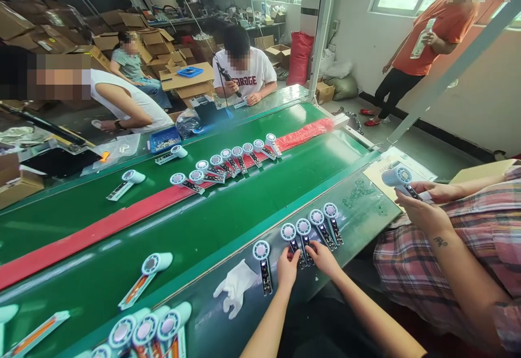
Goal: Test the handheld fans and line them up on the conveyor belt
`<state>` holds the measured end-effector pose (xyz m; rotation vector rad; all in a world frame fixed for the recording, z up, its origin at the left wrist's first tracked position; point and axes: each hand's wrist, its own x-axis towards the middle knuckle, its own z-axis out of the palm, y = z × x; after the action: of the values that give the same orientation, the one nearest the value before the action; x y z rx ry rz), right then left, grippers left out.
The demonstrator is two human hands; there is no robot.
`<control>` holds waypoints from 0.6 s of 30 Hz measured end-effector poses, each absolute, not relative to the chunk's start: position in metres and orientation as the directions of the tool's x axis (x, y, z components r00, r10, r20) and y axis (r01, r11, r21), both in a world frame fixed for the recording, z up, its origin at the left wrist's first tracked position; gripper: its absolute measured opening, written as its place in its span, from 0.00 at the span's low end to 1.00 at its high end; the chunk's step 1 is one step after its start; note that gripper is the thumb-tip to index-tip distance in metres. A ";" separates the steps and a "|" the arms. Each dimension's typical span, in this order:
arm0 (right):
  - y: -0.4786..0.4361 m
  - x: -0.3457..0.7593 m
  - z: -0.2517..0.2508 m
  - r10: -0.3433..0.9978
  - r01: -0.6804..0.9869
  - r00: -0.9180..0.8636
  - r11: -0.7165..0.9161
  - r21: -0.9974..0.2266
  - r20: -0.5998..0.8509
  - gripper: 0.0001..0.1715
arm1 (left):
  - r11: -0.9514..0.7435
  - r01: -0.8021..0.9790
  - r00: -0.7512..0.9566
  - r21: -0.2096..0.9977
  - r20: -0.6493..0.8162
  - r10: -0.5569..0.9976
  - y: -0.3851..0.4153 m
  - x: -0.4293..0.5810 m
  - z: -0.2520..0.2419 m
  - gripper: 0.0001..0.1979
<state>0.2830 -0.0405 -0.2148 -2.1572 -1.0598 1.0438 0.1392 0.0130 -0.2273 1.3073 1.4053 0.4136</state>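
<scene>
Two light-blue handheld fans with bare circuit boards in their handles lie side by side on the dark bench in front of me. My left hand (288, 267) is closed with thumb and fingers on the handle of the left fan (288, 232). My right hand (324, 259) pinches the handle of the neighbouring fan (303, 227); small lights glow on both boards. Just right of them lie two more fans, a nearer one (316, 217) and a farther one (331, 211). Left of my hands rests a single fan (261, 250), beside a white glove (238, 287).
A green conveyor belt (228, 222) with a red strip (134, 217) carries several fans. More fans (146, 328) cluster at the lower left, orange inside their handles. At right, a co-worker's hands (427, 206) hold a fan (398, 175). Other people are across the belt.
</scene>
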 end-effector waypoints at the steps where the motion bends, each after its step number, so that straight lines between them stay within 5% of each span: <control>1: -0.040 0.286 -0.211 0.814 0.437 0.416 -0.570 -0.696 -0.406 0.21 | 0.317 0.473 0.242 0.822 -0.467 0.850 0.013 0.144 -0.228 0.25; 7: -0.045 0.278 -0.187 0.796 0.475 0.482 -0.589 -0.654 -0.367 0.30 | 0.295 0.454 0.342 0.841 -0.469 0.814 0.014 0.162 -0.229 0.25; 11: -0.051 0.257 -0.186 0.858 0.425 0.362 -0.499 -0.755 -0.364 0.23 | 0.232 0.415 0.383 0.880 -0.401 0.832 0.013 0.136 -0.212 0.23; 18: -0.044 0.223 -0.208 0.884 0.271 0.167 -0.467 -0.842 -0.436 0.15 | 0.176 0.494 0.041 0.851 -0.226 0.973 0.009 0.053 -0.195 0.27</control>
<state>0.2230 -0.0445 -0.2083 -1.8452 -1.0922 1.3095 0.0532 0.0086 -0.1954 1.4428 1.5817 0.6925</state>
